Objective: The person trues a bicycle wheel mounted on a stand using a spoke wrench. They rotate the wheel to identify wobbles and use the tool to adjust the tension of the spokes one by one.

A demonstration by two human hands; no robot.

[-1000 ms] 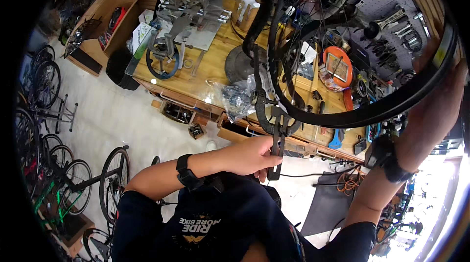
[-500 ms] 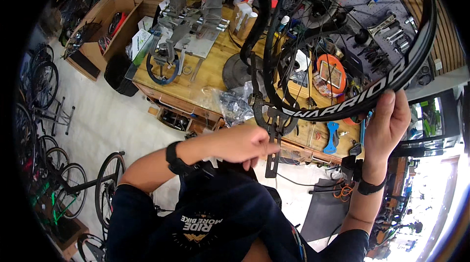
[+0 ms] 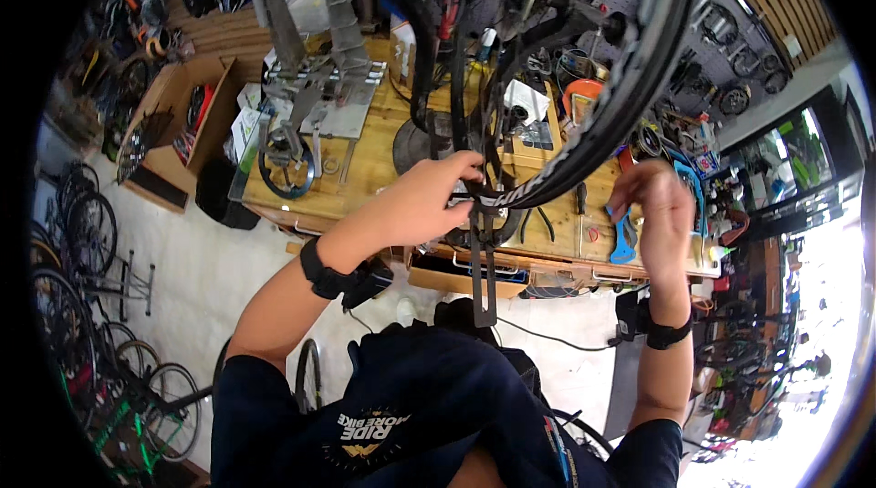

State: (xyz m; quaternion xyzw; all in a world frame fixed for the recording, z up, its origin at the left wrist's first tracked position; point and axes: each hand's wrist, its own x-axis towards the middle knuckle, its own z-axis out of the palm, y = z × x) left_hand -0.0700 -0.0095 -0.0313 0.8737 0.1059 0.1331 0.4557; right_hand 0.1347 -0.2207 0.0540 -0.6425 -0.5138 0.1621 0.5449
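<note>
Head view: left hand (image 3: 424,205), fingers pinching a black fork (image 3: 482,255) beside the wheel rim (image 3: 630,91). Right hand (image 3: 655,210), fingers spread, just beside that rim, above the wooden counter (image 3: 374,169).

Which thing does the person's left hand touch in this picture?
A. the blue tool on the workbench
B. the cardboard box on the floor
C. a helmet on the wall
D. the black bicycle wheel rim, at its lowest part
D: the left hand has its fingers on the lowest part of the black bicycle wheel rim, above the wooden workbench.
</note>
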